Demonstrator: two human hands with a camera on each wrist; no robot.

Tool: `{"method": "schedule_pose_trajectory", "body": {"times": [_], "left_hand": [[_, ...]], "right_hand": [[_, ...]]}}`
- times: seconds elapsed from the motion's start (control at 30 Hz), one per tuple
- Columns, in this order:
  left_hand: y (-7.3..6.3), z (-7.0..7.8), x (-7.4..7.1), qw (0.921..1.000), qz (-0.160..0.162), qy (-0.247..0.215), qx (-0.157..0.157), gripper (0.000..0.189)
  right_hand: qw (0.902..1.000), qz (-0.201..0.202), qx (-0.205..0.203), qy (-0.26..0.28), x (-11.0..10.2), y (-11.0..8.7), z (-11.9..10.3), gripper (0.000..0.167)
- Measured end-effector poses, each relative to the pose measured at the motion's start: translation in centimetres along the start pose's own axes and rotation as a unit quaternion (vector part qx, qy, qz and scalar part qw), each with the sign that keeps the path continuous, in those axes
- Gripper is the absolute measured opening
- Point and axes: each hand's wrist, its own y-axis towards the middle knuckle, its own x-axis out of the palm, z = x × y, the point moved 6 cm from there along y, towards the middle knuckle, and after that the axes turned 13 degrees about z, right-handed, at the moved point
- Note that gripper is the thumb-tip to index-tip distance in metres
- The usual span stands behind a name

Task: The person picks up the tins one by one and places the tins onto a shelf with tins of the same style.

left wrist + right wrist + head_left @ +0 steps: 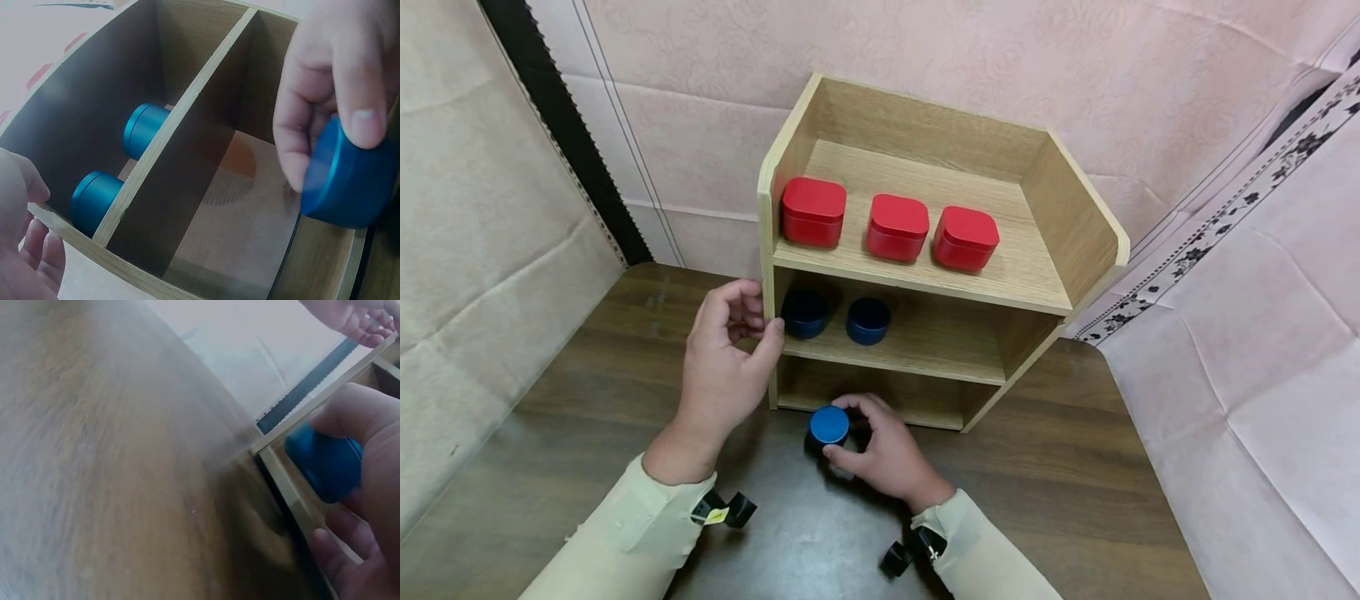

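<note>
A small wooden shelf unit (917, 287) stands on the table, with three levels. At its left side panel, my left hand (722, 358) grips the front edge, thumb on the inner side and curled fingers outside. In front of the bottom level, my right hand (887, 450) pinches a small blue lidded tin (830, 425) between thumb and fingers. The left wrist view shows this tin (350, 178) tilted, near the bottom opening. Two more blue tins (805, 313) (868, 321) stand side by side on the middle shelf, toward the left.
Three red lidded tins (814, 212) (897, 227) (966, 238) stand in a row along the front of the top shelf. The wood-grain table (1075, 500) extends on both sides of the unit. Pale patterned cloth (925, 58) hangs behind and at the sides.
</note>
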Motion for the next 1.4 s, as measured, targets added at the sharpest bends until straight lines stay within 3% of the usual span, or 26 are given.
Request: {"method": "schedule_pose_trajectory", "body": {"times": [0.7, 1.13, 1.4], "left_hand": [[0.0, 0.0, 0.1, 1.0000, 0.003, -0.005, 0.003, 0.046], [0.0, -0.1, 0.1, 0.9999, 0.001, -0.014, -0.006, 0.045], [0.1, -0.1, 0.1, 0.9999, 0.004, -0.014, -0.006, 0.046]], "right_hand": [[0.9943, 0.005, -0.024, 0.104, -2.9, -0.5, -4.4, 0.059], [0.9903, 0.037, -0.054, 0.123, -7.0, 0.0, -7.8, 0.062], [0.9880, 0.069, -0.050, 0.128, -10.2, 1.2, -8.9, 0.063]]}}
